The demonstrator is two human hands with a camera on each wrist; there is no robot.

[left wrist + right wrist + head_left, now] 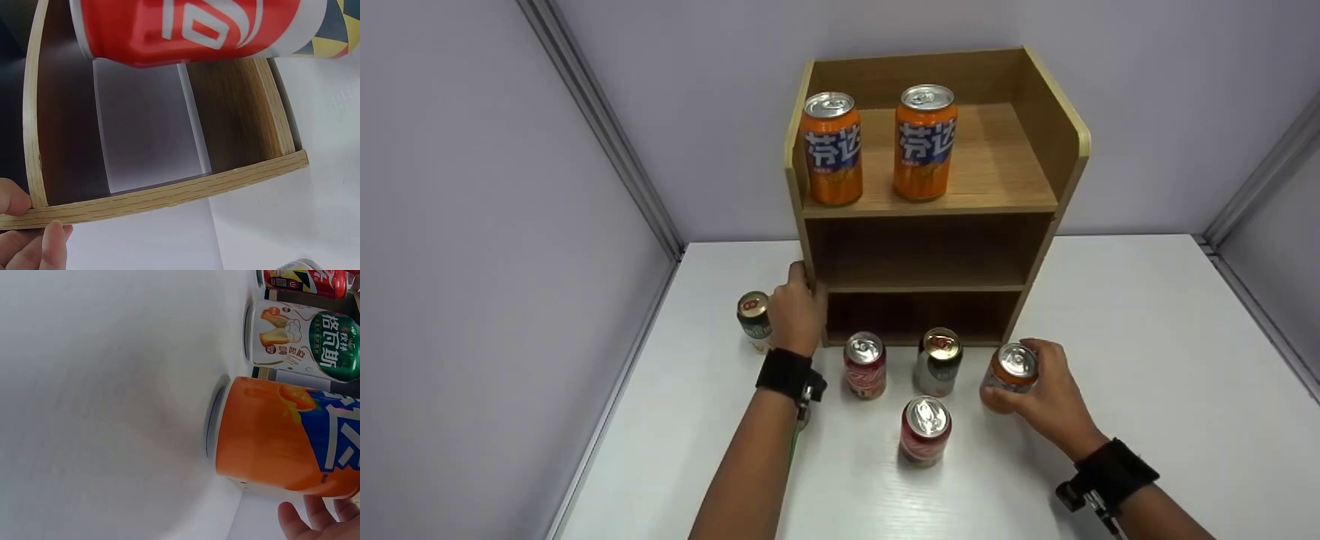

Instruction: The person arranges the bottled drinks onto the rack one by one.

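My left hand point(797, 311) grips the left side panel of a wooden shelf point(930, 288). In the left wrist view, thumb and fingers point(53, 244) lie on opposite sides of the panel's front edge. My right hand point(1054, 394) is curled round an orange soda can point(1011, 369) standing on the table, right of the shelf's front corner. Its thumb crosses the front of the can; the fingers point(315, 517) reach past its far side. Left of that can stand a green-and-white can point(937, 364) and a red cola can point(865, 367). Another red cola can point(925, 435) is nearer me.
Two more orange soda cans, a left one point(832, 157) and a right one point(925, 150), stand upright on the shelf's top board. Beside my left hand is another green can point(754, 319). Pale walls point(720, 135) enclose the white table point(1140, 330) at the back and sides.
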